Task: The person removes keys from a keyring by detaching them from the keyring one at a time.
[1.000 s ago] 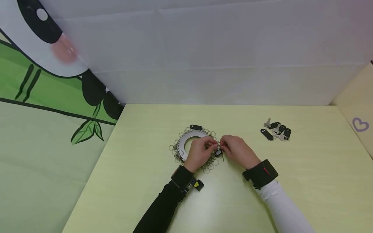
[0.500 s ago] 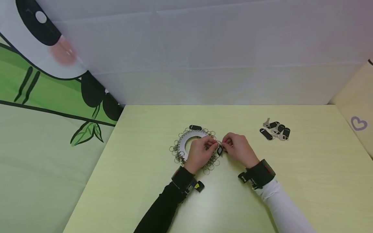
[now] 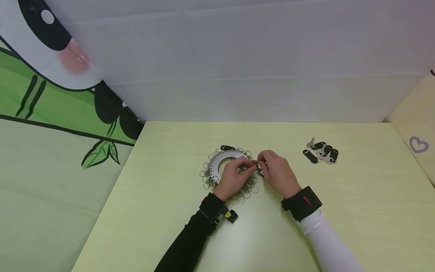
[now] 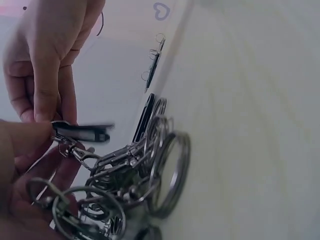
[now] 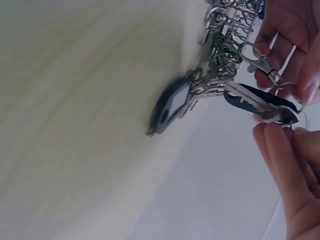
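Head view: left hand [image 3: 234, 176], right hand [image 3: 279, 173], key [image 5: 254, 101] well inside table [image 3: 357, 211] edges

"What is the left hand [image 4: 7, 170] doing?"

"Its thumb and fingers are pinching close to a metal clasp [image 4: 81, 154]. The right hand [image 4: 50, 60] is pointing its fingers downward and gripping one end of a dark tag [image 4: 89, 133], which is extending sideways and blurring."

"What is the clasp adjoining?"

"It is leading into a cluster of metal rings [image 4: 112, 175]. One large ring [image 4: 182, 170] is projecting at the cluster's right, beside the pale tabletop [image 4: 245, 135]."

"And beyond?"

"A black tag [image 4: 144, 117] is lying just behind the cluster; ringed tags [image 4: 154, 70] are lying farther off. A purple heart outline [image 4: 155, 11] is showing above."
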{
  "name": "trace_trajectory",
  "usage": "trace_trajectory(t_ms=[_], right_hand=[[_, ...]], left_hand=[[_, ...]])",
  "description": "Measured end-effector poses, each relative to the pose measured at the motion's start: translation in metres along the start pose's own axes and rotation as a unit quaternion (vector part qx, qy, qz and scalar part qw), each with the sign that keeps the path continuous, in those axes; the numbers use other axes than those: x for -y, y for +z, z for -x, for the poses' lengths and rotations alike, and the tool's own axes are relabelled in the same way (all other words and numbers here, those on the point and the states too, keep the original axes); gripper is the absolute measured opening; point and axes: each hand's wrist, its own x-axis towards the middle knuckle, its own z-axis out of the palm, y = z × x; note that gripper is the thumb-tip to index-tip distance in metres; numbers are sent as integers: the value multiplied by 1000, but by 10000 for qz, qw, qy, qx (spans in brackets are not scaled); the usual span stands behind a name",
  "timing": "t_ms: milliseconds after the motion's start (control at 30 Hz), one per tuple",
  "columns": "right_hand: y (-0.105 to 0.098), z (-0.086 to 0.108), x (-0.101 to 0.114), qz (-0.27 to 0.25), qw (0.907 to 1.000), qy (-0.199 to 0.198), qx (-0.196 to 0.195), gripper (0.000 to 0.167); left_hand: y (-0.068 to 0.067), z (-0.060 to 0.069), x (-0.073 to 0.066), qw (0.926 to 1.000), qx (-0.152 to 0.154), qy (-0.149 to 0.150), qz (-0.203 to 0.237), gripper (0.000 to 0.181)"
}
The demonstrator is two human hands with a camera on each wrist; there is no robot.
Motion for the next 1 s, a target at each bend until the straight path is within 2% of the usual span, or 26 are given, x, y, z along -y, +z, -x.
trace_trajectory(t_ms=[133,300,500,667,800,1000], right_hand=[[0,-1,-4,59,9991,-411,-44,12],[0,0,-9,196,9959,-861,-217,12],[0,0,-10,327,9909,-1224,-458,19],[0,1,-12,388,9896,-1259,-582,20],[0,2,-13,423,9874,-1344,-720,23],[0,1,-15,739,9786,-1725,-844,26]], left_hand=[[-2,-1,5,9995,272,-20,165,6],[-2,-3,4,9989,462,24,85,9],[-1,0,1,9971,589,191,441,6],[1,1,1,9970,284,514,503,6],[3,1,-1,9971,-24,459,610,6],[5,1,-1,9961,-290,396,728,8]])
